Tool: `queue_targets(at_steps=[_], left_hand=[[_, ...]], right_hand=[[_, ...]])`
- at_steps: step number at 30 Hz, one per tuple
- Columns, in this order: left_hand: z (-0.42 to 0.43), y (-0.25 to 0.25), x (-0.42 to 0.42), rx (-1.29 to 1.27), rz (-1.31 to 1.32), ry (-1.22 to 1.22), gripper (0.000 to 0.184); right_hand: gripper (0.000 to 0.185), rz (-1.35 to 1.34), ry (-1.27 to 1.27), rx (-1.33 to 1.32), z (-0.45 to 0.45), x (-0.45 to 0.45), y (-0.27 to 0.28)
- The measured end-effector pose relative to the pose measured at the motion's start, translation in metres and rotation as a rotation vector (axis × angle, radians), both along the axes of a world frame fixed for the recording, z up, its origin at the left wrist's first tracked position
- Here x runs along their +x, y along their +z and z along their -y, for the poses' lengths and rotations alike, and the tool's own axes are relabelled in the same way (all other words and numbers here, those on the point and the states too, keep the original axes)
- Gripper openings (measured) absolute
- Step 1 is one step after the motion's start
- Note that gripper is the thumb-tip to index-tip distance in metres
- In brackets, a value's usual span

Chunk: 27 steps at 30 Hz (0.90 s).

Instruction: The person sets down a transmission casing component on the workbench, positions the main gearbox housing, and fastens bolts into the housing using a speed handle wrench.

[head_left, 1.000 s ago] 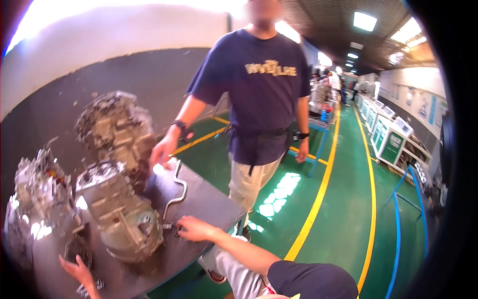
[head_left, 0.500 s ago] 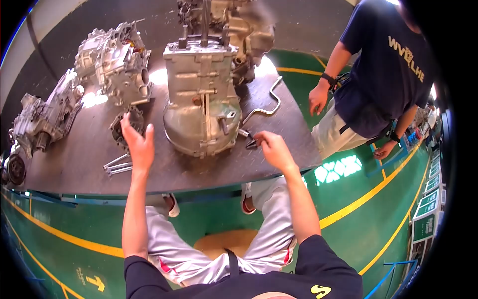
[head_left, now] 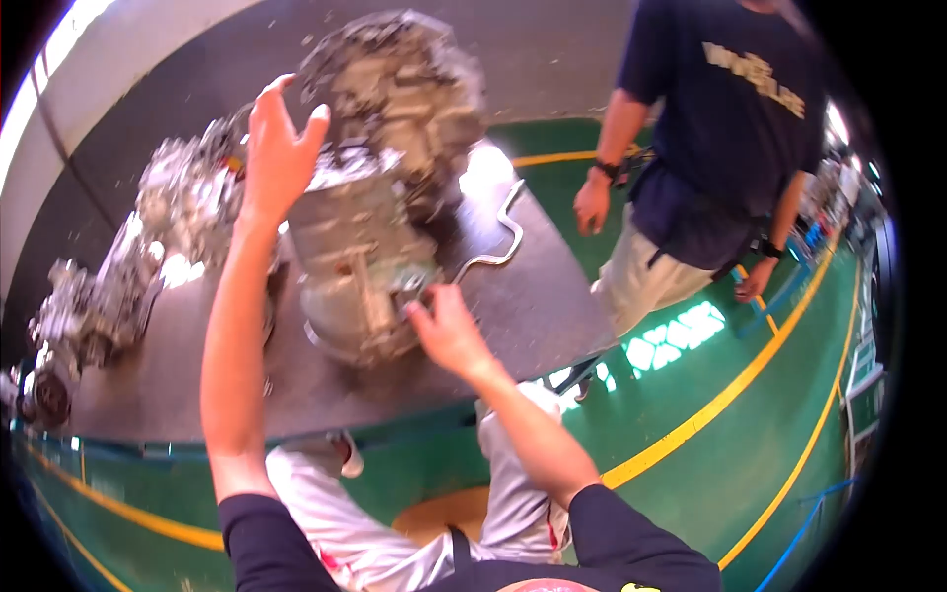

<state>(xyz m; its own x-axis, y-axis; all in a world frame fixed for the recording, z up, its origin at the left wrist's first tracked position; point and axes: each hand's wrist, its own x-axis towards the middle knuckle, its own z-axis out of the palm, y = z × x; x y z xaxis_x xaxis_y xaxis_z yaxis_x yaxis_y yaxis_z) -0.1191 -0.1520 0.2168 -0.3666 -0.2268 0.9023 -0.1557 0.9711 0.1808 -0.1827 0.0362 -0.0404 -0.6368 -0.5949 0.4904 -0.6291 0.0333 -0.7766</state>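
A metal gearbox housing stands upright on the workbench in front of me, blurred by motion. My left hand is raised beside its upper left edge, thumb and fingers apart, holding nothing that I can see. At the housing's lower right side, by a protruding fitting, is my right hand. Its fingers are curled together, and what they pinch is hidden. A bent metal crank rod lies on the bench to the right of the housing.
Behind the housing stands another large gearbox. More metal castings sit along the left of the workbench. A person in a dark shirt stands at the bench's right side. Yellow lines mark the green floor.
My left hand has risen toward the housing's top. My right hand has moved from a dark tool on the bench to the housing's side. The whole view has shifted.
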Motion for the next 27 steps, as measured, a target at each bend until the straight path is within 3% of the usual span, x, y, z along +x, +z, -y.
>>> queue_targets(at_steps=[3,5,6,10,17,24,26,27], left_hand=[[0.026,0.024,-0.043,-0.079,0.053,0.061,0.054],[0.034,0.034,-0.060,-0.044,0.050,0.061,0.041],[0.037,0.036,-0.068,0.068,0.062,0.054,0.037],[0.068,0.030,-0.094,0.292,-0.059,-0.024,0.029],[0.086,0.020,-0.115,0.729,-0.179,-0.296,0.021],[0.096,0.011,-0.115,0.861,-0.185,-0.496,0.015],[0.096,0.008,-0.115,0.840,-0.202,-0.503,0.015],[0.095,0.008,-0.116,0.814,-0.214,-0.510,0.015]], right_hand=[[0.043,0.128,0.013,-0.012,-0.001,0.004,-0.004],[0.048,0.272,0.098,0.124,-0.007,-0.001,0.003],[0.050,0.195,0.162,0.048,-0.015,0.002,0.011],[0.062,0.558,0.332,-0.010,-0.010,0.000,0.009],[0.052,0.652,0.476,0.014,-0.008,0.010,0.014],[0.051,0.835,0.500,0.091,0.015,0.011,0.006],[0.050,1.080,0.517,0.153,0.021,0.015,0.008],[0.050,1.076,0.516,0.152,0.024,0.016,0.009]])
